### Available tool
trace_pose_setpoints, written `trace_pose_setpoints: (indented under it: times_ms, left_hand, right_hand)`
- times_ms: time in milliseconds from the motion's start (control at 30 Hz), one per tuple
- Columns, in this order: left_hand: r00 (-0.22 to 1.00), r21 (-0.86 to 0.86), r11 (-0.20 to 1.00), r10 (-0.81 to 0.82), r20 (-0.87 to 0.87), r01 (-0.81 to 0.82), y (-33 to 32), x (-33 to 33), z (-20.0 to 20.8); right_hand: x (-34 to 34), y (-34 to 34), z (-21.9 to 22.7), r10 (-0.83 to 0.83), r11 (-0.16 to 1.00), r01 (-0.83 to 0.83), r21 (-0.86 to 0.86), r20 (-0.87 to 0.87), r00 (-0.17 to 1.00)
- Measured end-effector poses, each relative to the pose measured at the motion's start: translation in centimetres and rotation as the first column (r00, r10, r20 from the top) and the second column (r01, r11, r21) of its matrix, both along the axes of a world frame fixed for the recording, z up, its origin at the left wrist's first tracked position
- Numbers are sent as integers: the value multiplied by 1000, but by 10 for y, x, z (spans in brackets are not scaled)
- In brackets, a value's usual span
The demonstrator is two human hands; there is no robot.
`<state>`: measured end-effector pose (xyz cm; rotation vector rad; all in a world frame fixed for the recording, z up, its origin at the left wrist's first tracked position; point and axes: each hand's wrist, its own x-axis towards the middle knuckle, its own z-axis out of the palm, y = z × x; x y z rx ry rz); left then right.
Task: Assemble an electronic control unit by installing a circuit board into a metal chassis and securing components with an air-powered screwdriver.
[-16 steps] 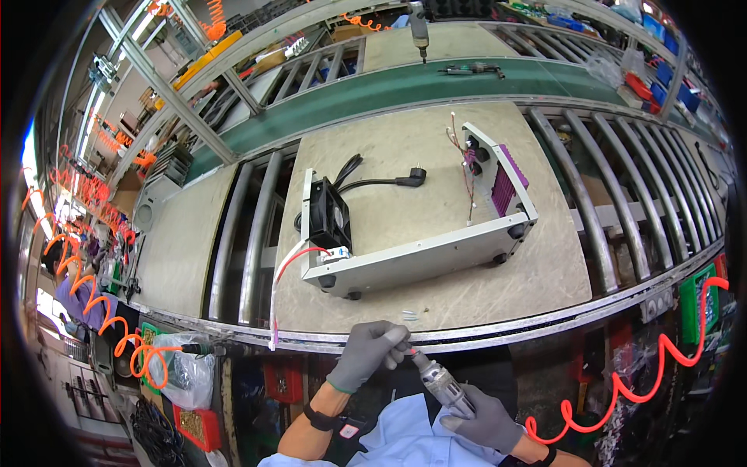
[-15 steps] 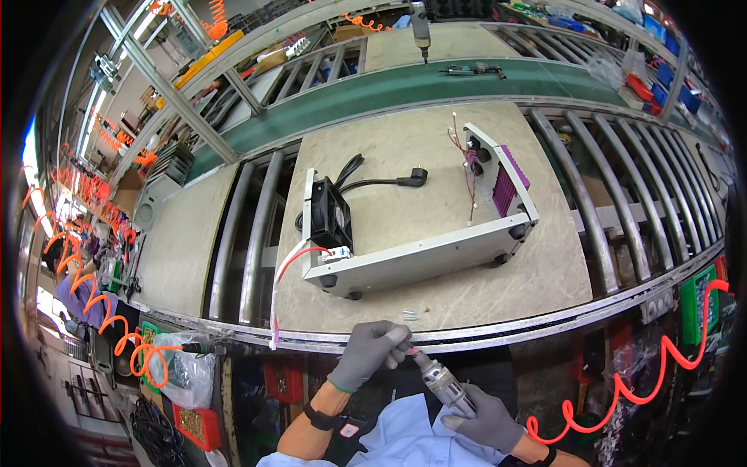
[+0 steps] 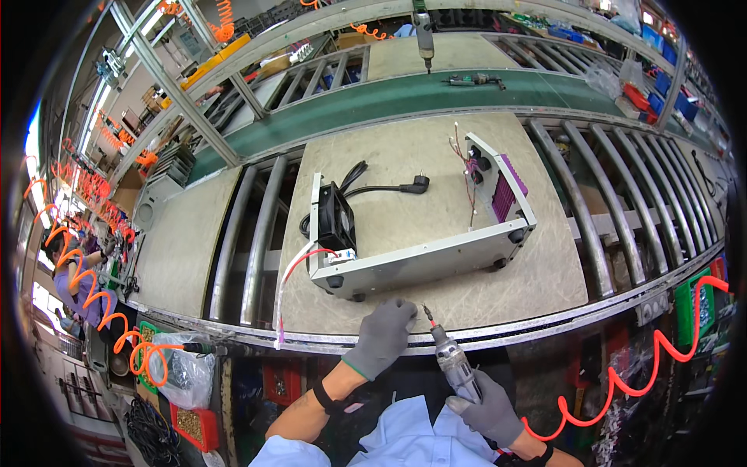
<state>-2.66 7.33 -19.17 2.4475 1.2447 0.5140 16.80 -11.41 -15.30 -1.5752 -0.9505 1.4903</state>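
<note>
My right hand (image 3: 490, 411), in a grey glove, is wrapped round an air screwdriver (image 3: 456, 366) whose bit points up and away from me. My gloved left hand (image 3: 383, 338) reaches over the front edge of the board (image 3: 537, 300), its fingertips pressed together low over the surface; what they hold, if anything, is hidden. Just beyond stands a grey metal frame (image 3: 424, 268) on its side, black feet facing me. At its left end sit a black fan (image 3: 338, 218) and a white switch with a red wire; at its right, a purple part (image 3: 507, 191) and thin wires.
A black power cord with plug (image 3: 418, 185) lies behind the frame. Metal rollers (image 3: 615, 202) flank the board. A red coiled hose (image 3: 615, 385) runs at right; an orange one (image 3: 117, 327) hangs at left. Another screwdriver (image 3: 424, 39) hangs above the green belt (image 3: 342, 105).
My left hand has moved away from the bit, forward onto the board where small screws lay. The screwdriver has risen and swung more upright, its bit now bare of my fingers.
</note>
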Motion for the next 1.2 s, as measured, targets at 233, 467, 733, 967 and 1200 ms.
trace_pose_setpoints:
  times_ms: [233, 467, 733, 967, 1200]
  left_hand:
    - [979, 8, 1000, -25, 202, 24, -1, -22, 53]
    - [837, -522, 852, 322, 443, -52, 54, -45, 157]
    - [967, -681, 731, 199, 161, -37, 119, -20, 171]
    - [997, -754, 656, 76, 11, -41, 136, -11, 163]
    - [995, -767, 640, -30, -90, -50, 148, -7, 155]
  right_hand:
    - [-22, 22, 21, 18, 1000, -18, -3, -99, 995]
    - [-42, 42, 38, 49, 996, -62, -65, -184, 982]
    - [-66, 45, 47, -29, 994, 5, -105, -228, 973]
    - [-73, 47, 54, -74, 987, 27, -160, -295, 953]
    - [-83, 47, 52, -113, 978, 21, -210, -438, 892]
